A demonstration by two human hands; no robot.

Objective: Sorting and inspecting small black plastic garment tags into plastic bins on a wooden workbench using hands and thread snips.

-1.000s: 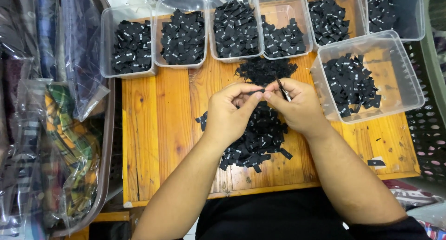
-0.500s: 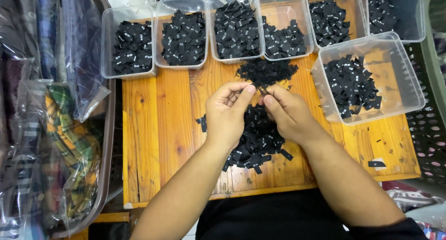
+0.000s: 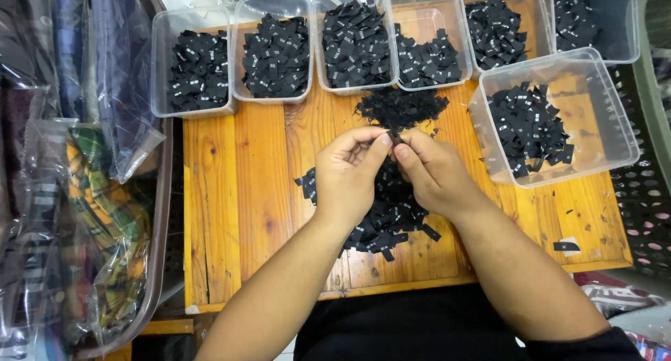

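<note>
Small black label (image 3: 392, 134): pinched between left hand (image 3: 347, 174) and right hand (image 3: 435, 174) fingertips for separating; loose pile (image 3: 391, 214) beneath, sorted tubs (image 3: 274, 50) beyond.

- A small black fabric label (image 3: 392, 135) sits pinched between the fingertips of the left hand (image 3: 349, 176) and the right hand (image 3: 433, 172), just above the frame's centre.
- A loose heap of black labels (image 3: 391, 221) lies flat on the wooden bench (image 3: 237, 207) at centre frame, directly under both hands, with a few strays at its edges.
</note>
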